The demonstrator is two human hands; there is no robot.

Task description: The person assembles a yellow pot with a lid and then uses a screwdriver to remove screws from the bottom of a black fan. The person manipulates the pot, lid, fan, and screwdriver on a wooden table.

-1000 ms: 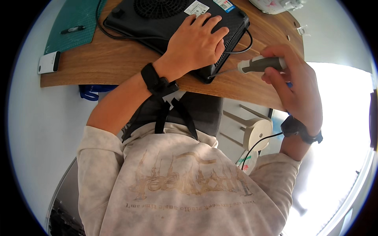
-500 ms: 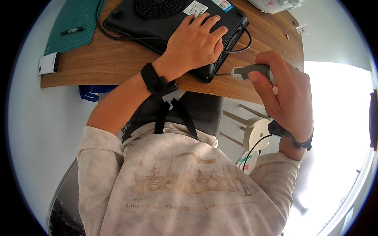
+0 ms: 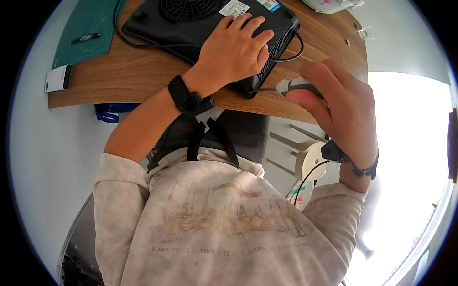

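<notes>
A flat black appliance (image 3: pixel 164 32) lies bottom up on the table, with a round fan grille, stuck-on labels and a black cable; it looks like an induction cooker. My left hand (image 3: pixel 232 55) rests on its underside, fingers spread and palm down. Closed around the grey handle of a screwdriver (image 3: pixel 289 86) is my right hand (image 3: pixel 341 102), right of the appliance. The screwdriver lies nearly level, its thin shaft pointing left to the appliance's near corner. Whether the tip sits in a screw there is too small to tell.
The wooden table (image 3: pixel 119 78) has a curved right edge. At its left lie a green cutting mat (image 3: pixel 90 24), a black pen (image 3: pixel 86 38) and a white power bank (image 3: pixel 58 78). A pale stool (image 3: pixel 312 161) stands below on the right.
The fingers of my right hand have shifted along the screwdriver handle toward its shaft, and the hand has turned a little. My left hand stays spread on the appliance.
</notes>
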